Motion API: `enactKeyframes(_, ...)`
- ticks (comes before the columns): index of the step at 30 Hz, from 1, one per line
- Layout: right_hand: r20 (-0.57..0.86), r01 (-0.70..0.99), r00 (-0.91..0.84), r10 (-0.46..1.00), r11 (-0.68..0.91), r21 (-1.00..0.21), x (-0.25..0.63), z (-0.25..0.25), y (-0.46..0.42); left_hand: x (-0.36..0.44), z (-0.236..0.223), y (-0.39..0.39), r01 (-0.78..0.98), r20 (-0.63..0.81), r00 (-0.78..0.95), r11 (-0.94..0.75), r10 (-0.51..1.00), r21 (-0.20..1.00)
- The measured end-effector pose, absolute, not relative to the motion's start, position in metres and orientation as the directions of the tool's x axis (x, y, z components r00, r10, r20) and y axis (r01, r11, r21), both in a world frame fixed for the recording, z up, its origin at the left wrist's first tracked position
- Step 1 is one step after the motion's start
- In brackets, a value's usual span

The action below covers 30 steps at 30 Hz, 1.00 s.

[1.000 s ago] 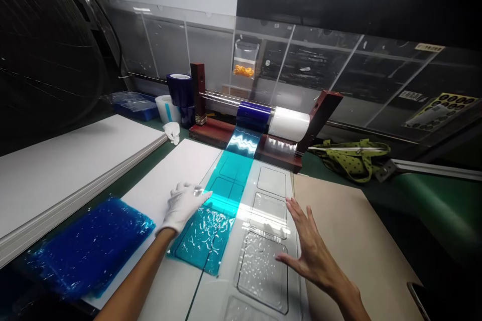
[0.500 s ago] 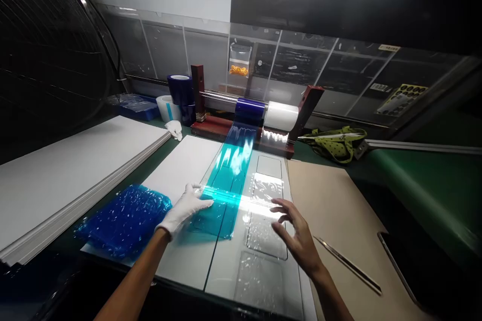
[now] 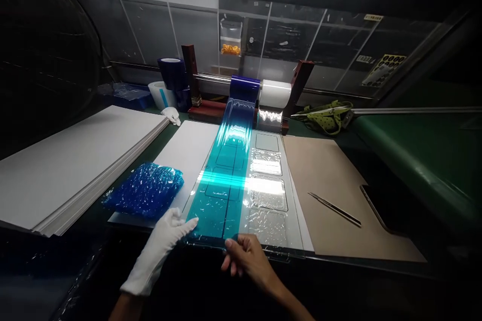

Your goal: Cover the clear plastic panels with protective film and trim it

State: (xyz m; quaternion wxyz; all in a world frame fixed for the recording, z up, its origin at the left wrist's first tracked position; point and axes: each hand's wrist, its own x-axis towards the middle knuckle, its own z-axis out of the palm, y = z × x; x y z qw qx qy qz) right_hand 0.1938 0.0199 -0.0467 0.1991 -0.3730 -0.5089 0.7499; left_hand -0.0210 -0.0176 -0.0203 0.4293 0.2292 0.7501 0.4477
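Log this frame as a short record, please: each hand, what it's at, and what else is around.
Left: white-gloved left hand, open, fingertips at the teal film
Right: bare right hand, curled at the film's near edge; grip unclear
Film: runs from a blue roll over a clear plastic sheet with rectangular recesses
Rest: crumpled blue film, white board stack, tan board, metal tweezers, spare white glove, green bag
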Motion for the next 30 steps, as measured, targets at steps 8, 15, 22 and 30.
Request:
enactKeyframes(8,-0.466,0.045,-0.569,0.678,-0.539,-0.841,0.181,-0.093,-0.02,0.01,-0.05,-0.061,-0.083,-0.375,-0.627,0.419,0.683,0.904)
enactKeyframes(15,-0.516,0.3,-0.729,0.45,-0.468,-0.831,0.219,-0.053,-0.019,0.014,-0.052,-0.059,-0.112,-0.387,-0.654,0.423,0.65,0.899)
enactKeyframes(22,0.007,0.731,-0.284,0.959,0.221,-0.646,0.334,0.007,0.094,0.008,-0.049,-0.067,-0.142,-0.511,-0.599,0.546,0.617,0.826)
enactKeyframes(30,0.082,0.957,-0.107,0.991,0.125,-0.261,0.423,-0.039,0.181,-0.004,-0.047,-0.079,0.118,-0.328,-0.829,0.715,0.453,0.69)
